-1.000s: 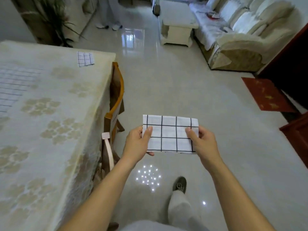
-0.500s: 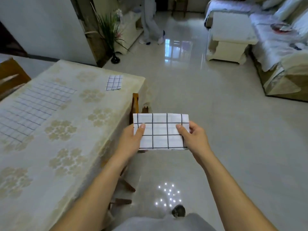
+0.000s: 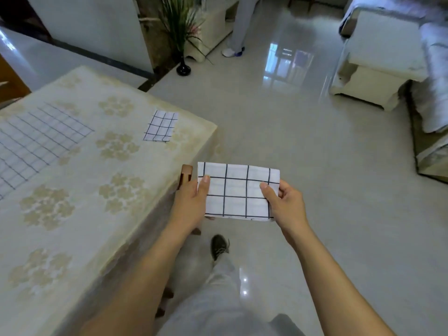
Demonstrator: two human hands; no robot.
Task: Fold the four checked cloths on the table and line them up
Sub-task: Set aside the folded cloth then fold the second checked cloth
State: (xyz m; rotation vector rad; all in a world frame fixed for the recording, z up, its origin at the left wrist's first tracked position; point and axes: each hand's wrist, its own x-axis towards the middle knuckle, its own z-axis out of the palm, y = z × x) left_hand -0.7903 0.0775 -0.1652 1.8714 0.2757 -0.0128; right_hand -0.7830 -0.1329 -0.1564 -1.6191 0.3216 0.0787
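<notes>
A folded white cloth with dark checks (image 3: 236, 190) hangs in the air over the floor, just right of the table's edge. My left hand (image 3: 191, 202) grips its left end with the thumb on top, and my right hand (image 3: 283, 202) grips its right end the same way. A second folded checked cloth (image 3: 161, 126) lies near the table's far right corner. A large unfolded checked cloth (image 3: 36, 141) lies spread flat on the left part of the table (image 3: 97, 214).
A wooden chair (image 3: 186, 173) is tucked under the table's right side beside my left hand. A potted plant (image 3: 181, 32) and another person's legs (image 3: 238, 32) stand at the back. A pale coffee table (image 3: 378, 61) and a sofa (image 3: 434, 81) are at the right.
The view has swung left and forward along the table, bringing the table's far corner and its folded cloth closer. Both hands keep the same hold on the folded cloth.
</notes>
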